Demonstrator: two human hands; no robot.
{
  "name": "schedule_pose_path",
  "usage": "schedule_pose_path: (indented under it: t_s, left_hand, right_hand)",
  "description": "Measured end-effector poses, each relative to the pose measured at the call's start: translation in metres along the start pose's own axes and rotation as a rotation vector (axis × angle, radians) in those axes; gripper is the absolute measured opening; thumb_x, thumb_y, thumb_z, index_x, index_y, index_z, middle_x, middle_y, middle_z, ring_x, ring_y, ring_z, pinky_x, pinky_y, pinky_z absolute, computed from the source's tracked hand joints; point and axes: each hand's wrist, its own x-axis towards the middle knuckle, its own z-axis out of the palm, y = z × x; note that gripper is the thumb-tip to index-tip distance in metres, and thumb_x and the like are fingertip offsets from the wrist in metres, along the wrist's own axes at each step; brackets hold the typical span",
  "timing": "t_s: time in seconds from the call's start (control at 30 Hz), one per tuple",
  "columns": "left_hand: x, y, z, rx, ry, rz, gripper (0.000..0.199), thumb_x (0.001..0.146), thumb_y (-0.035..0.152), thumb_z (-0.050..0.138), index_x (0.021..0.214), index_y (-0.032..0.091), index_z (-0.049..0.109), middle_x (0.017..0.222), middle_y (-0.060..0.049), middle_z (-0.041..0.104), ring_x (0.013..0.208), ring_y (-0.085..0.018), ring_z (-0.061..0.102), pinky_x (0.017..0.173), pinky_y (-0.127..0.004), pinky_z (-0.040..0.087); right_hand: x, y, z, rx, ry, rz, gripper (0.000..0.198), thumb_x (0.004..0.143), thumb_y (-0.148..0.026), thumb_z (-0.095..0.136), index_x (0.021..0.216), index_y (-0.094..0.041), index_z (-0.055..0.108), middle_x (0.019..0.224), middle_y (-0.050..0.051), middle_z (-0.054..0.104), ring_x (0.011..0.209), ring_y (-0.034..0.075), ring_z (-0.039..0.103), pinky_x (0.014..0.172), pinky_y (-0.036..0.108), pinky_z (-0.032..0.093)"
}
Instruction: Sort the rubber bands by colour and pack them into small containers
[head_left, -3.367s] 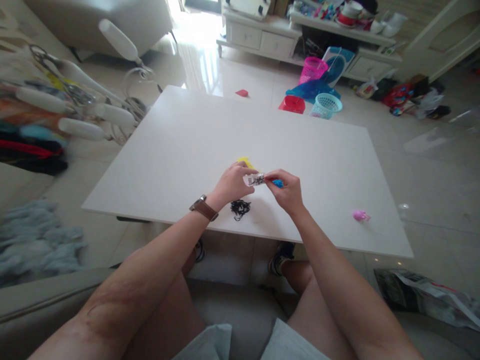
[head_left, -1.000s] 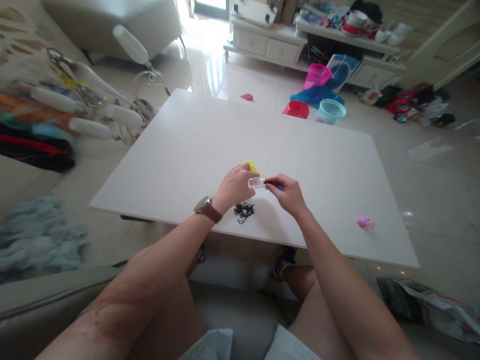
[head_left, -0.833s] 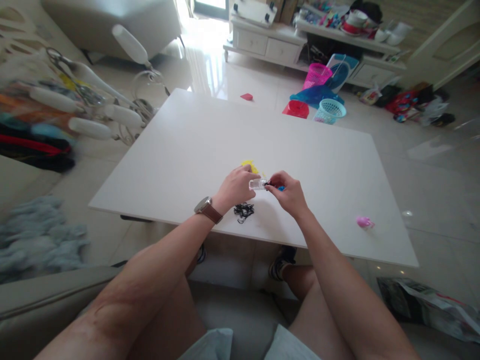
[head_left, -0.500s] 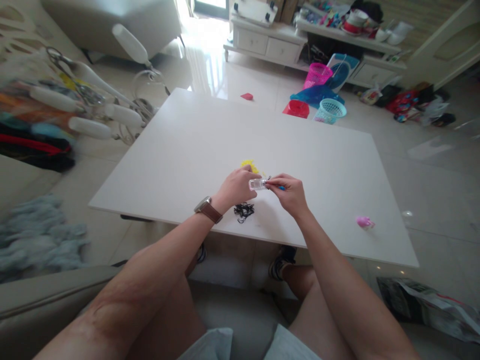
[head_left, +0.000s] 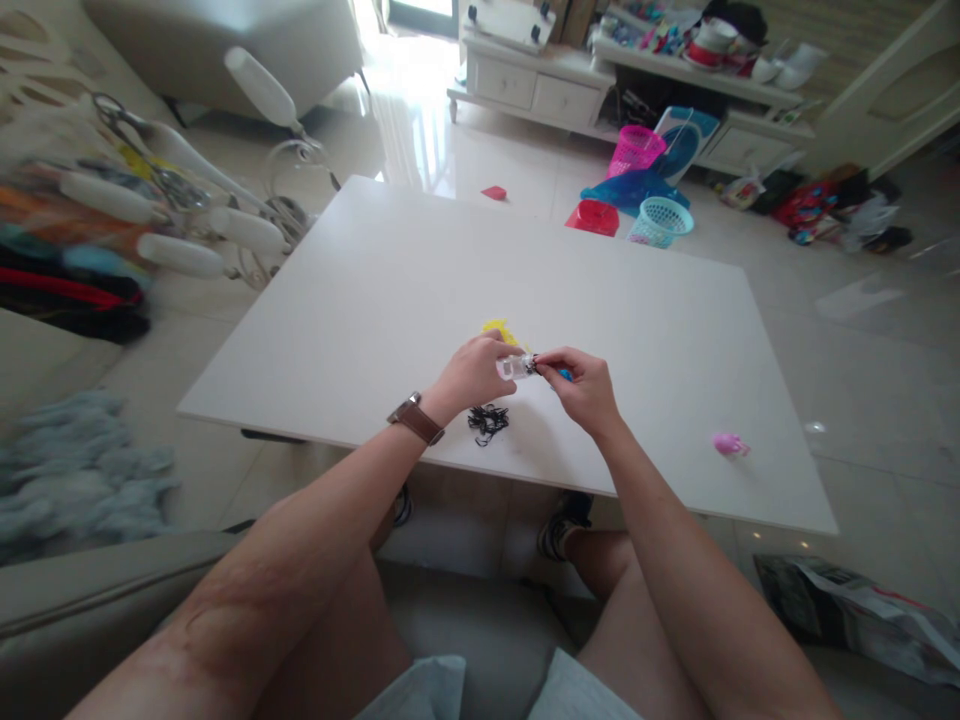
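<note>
Clear container (head_left: 513, 369) held in left hand (head_left: 474, 370) over bench (head_left: 375, 300); long axis laid crosswise, one end pointed at right hand (head_left: 583, 385), by whose narrowed fingertips dark strands (head_left: 532, 364) are pinched there.

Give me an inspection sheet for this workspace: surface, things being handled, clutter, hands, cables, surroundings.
Surface: white table with small piles.
Things: clear container; black pile nearer the person; yellow pile and blue material partly hidden.
Clutter: pink object toward the table's right end.
Hands: left hand holds the container; right hand at its end, by a small dark item; grip unclear.
Cables: nothing seen.
Surroundings: pink basket, light blue basket and cabinet beyond.
</note>
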Motion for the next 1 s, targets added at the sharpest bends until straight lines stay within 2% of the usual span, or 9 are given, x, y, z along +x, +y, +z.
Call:
schedule_pose_path:
  t_s: [0.23,0.4,0.73,0.87,1.0]
  left_hand:
    - [0.001,-0.001,0.002,-0.016,-0.005,-0.002,0.039,0.066,0.013,0.068,0.1,0.024,0.082,0.09,-0.004,0.063,0.075,-0.018,0.06,0.071,-0.031,0.05]
    - [0.001,-0.001,0.004,-0.051,-0.006,0.033,0.043,0.066,0.012,0.067,0.104,0.023,0.082,0.087,-0.004,0.061,0.075,-0.018,0.059,0.071,-0.031,0.05]
    - [0.003,-0.001,0.005,-0.148,0.024,0.006,0.041,0.065,0.014,0.069,0.104,0.022,0.081,0.088,-0.003,0.066,0.078,-0.018,0.062,0.076,-0.03,0.052]
    - [0.004,0.003,0.003,-0.171,0.032,-0.004,0.037,0.066,0.012,0.068,0.099,0.021,0.081,0.088,-0.003,0.07,0.084,-0.018,0.065,0.08,-0.03,0.053]
    - [0.005,0.004,0.002,-0.198,0.077,-0.025,0.029,0.066,0.011,0.069,0.093,0.018,0.079,0.09,-0.003,0.072,0.083,-0.017,0.066,0.08,-0.028,0.052]
  right_hand:
    - [-0.001,-0.002,-0.002,-0.002,0.022,-0.017,0.008,0.086,-0.03,0.075,0.088,-0.022,0.075,0.085,0.002,0.076,0.078,0.02,0.072,0.076,0.033,0.058]
    - [0.001,-0.005,-0.004,-0.056,0.043,-0.101,0.007,0.086,-0.03,0.077,0.082,-0.023,0.078,0.087,0.004,0.072,0.08,0.019,0.068,0.071,0.032,0.056]
    - [-0.001,-0.012,-0.005,-0.125,0.117,-0.128,0.007,0.091,-0.024,0.069,0.092,-0.023,0.076,0.088,0.003,0.072,0.077,0.017,0.065,0.073,0.032,0.055]
    - [-0.002,-0.017,-0.007,-0.136,0.093,-0.179,0.01,0.093,-0.021,0.064,0.095,-0.024,0.074,0.09,0.003,0.072,0.08,0.017,0.065,0.073,0.032,0.055]
    - [-0.001,-0.016,-0.008,-0.122,0.228,-0.228,0.012,0.094,-0.02,0.059,0.093,-0.024,0.071,0.089,0.002,0.07,0.083,0.018,0.065,0.073,0.032,0.054]
